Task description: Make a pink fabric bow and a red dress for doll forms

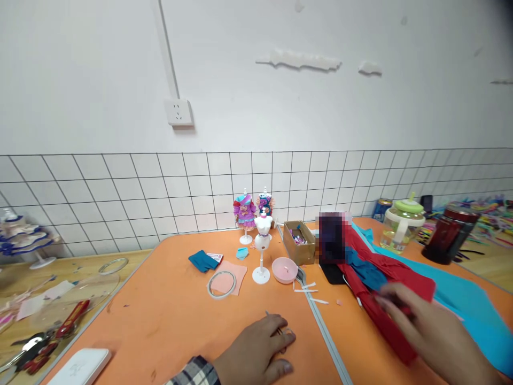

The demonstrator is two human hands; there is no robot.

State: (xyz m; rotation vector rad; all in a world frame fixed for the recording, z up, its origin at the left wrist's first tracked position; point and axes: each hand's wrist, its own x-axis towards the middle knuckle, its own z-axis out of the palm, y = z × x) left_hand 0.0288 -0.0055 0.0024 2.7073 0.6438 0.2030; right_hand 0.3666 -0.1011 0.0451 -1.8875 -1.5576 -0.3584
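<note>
My left hand (258, 350) rests on the orange table (172, 321) with its fingers curled; a thin grey tip shows just beyond the fingers, and I cannot make out what it is. My right hand (428, 323) is smeared by motion and lies over a long red cloth (390, 270), fingertips touching it. Under the red cloth spreads a blue cloth (465, 299). Ahead of the left hand stand a bare white doll mannequin (262, 240), a pink round dish (284, 269) and a clear ring (221, 283) lying on a pink cloth patch.
Two dressed doll mannequins (245, 211) stand by the tiled wall. A small cardboard box (298, 241), a teal cloth scrap (202, 261), a green-lidded jar (401, 224) and a dark red jar (449, 234) are nearby. A white device (80, 366) and red-handled tools (60, 326) lie at left.
</note>
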